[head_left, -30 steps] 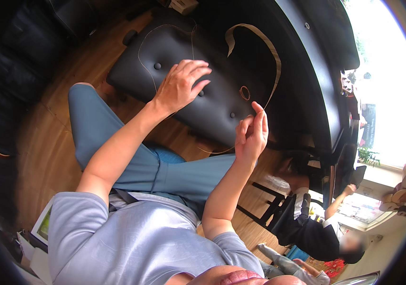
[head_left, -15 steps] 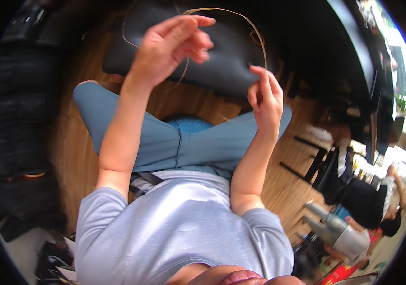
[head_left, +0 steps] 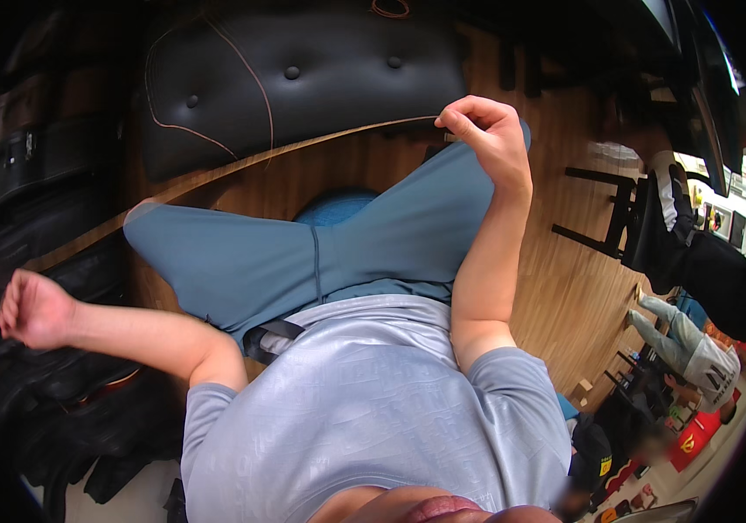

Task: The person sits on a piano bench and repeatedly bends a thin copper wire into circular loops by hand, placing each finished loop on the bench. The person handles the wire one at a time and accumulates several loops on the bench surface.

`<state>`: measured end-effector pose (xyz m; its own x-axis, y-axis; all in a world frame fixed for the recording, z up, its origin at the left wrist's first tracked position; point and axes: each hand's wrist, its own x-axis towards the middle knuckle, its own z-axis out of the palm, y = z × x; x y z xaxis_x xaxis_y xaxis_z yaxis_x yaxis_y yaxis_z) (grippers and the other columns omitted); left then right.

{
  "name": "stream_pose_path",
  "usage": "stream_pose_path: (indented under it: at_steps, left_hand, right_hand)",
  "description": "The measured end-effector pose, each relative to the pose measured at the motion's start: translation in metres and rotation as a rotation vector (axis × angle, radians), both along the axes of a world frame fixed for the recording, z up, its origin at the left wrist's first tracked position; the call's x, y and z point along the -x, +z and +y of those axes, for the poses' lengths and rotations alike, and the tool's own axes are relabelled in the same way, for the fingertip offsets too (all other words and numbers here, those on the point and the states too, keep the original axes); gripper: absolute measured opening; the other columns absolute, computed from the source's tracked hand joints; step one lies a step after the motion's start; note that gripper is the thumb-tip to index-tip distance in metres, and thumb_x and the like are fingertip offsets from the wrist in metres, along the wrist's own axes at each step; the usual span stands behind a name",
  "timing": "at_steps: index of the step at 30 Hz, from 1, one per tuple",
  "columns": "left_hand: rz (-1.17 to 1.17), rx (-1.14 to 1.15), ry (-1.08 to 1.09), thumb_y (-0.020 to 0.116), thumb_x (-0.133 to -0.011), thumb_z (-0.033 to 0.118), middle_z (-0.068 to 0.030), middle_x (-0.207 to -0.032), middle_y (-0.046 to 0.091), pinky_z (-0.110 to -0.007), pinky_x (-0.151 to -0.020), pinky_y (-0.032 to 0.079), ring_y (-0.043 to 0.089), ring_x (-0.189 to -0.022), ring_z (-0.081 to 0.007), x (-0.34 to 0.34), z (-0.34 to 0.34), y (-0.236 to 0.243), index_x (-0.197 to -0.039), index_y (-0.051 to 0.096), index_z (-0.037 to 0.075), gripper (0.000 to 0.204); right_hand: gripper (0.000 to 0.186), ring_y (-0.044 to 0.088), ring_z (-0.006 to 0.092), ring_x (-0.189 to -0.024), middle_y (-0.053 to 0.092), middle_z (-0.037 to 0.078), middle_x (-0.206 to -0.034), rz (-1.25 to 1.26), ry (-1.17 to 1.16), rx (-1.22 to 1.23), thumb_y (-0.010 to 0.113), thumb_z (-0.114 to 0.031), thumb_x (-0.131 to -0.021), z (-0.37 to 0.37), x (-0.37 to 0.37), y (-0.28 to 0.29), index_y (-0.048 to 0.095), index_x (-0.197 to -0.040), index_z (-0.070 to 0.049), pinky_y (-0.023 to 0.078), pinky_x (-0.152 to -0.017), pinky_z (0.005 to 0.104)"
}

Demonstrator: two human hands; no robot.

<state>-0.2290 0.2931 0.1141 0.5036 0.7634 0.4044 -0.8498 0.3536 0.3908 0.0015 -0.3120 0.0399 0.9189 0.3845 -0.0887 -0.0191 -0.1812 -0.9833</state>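
Note:
My left hand (head_left: 37,307) is closed at the far left, out beside my left knee, gripping one end of a long, pale tan flat strip (head_left: 329,137). The strip runs nearly straight across to my right hand (head_left: 486,135), which pinches it between thumb and fingertips above my right knee. Beyond it lies a black tufted padded bench (head_left: 338,52); thin brown cord (head_left: 264,96) trails loosely over its top and a small coiled cord (head_left: 390,7) sits at its far edge.
Dark bulky black items (head_left: 59,392) crowd the left side over a wooden floor (head_left: 556,331). At right are a glossy black furniture body (head_left: 704,87), a dark frame (head_left: 613,218) and several other people (head_left: 704,366). My legs (head_left: 259,261) are spread on a blue seat.
My hands have moved widely apart, the left swinging down to the far left. The strip, curved and loose earlier, is now stretched nearly straight between them. The view has shifted.

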Motion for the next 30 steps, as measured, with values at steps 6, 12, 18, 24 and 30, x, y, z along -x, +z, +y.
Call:
stream_pose_path:
  at_steps: [6, 12, 18, 24, 30]
  left_hand:
    - [0.385, -0.117, 0.156, 0.052, -0.105, 0.028, 0.0012, -0.069, 0.038, -0.032, -0.072, 0.035, 0.038, -0.07, -0.0157, 0.092, -0.018, -0.007, -0.073, 0.046, 0.012, 0.036]
    - [1.255, -0.458, 0.064, 0.039, -0.111, 0.023, -0.0023, -0.075, 0.042, -0.03, -0.067, 0.034, 0.038, -0.07, -0.0133, 0.105, -0.121, -0.024, -0.08, 0.046, 0.008, 0.035]
    - [1.476, -1.076, -0.426, 0.057, -0.102, 0.012, -0.0058, -0.088, 0.063, -0.027, -0.071, 0.046, 0.058, -0.077, -0.0132, 0.019, -0.24, -0.057, -0.094, 0.067, -0.002, 0.019]
    - [1.156, -1.663, -0.6, 0.063, -0.097, 0.032, -0.0163, -0.091, 0.069, -0.043, -0.078, 0.053, 0.067, -0.087, -0.0351, -0.08, -0.338, -0.103, -0.09, 0.071, 0.002, 0.031]
    - [0.816, -2.253, -0.578, 0.065, -0.093, 0.033, -0.0134, -0.076, 0.069, -0.044, -0.07, 0.055, 0.068, -0.077, -0.035, -0.128, -0.344, -0.035, -0.075, 0.072, 0.005, 0.034]
  right_hand:
    - [0.029, 0.047, 0.0035, -0.065, 0.057, -0.005, -0.067, 0.062, -0.049, 0.032, 0.078, -0.025, -0.09, -0.022, 0.0, -0.004, 0.067, -0.074, -0.003, 0.034, -0.056, 0.0216]
    - [0.042, 0.023, 0.0088, -0.058, 0.031, -0.004, -0.066, 0.118, 0.033, -0.781, 0.049, -0.036, -0.104, -0.043, -0.015, -0.013, 0.039, -0.07, -0.014, 0.022, -0.056, 0.0276]
    - [0.046, 0.022, 0.01, -0.054, 0.028, -0.004, -0.062, 0.067, 0.004, -1.177, 0.054, -0.036, -0.104, -0.077, -0.037, 0.033, 0.039, -0.066, -0.015, 0.022, -0.055, 0.0291]
    - [0.051, 0.022, 0.0091, -0.05, 0.025, -0.004, -0.057, -0.114, 0.017, -1.007, 0.058, -0.04, -0.103, -0.085, -0.041, 0.075, 0.036, -0.065, -0.014, 0.02, -0.05, 0.0293]
    - [0.047, 0.033, 0.0037, -0.055, 0.041, -0.004, -0.057, -0.076, -0.11, -0.35, 0.075, -0.023, -0.09, -0.055, -0.012, 0.08, 0.042, -0.059, -0.01, 0.023, -0.05, 0.0267]
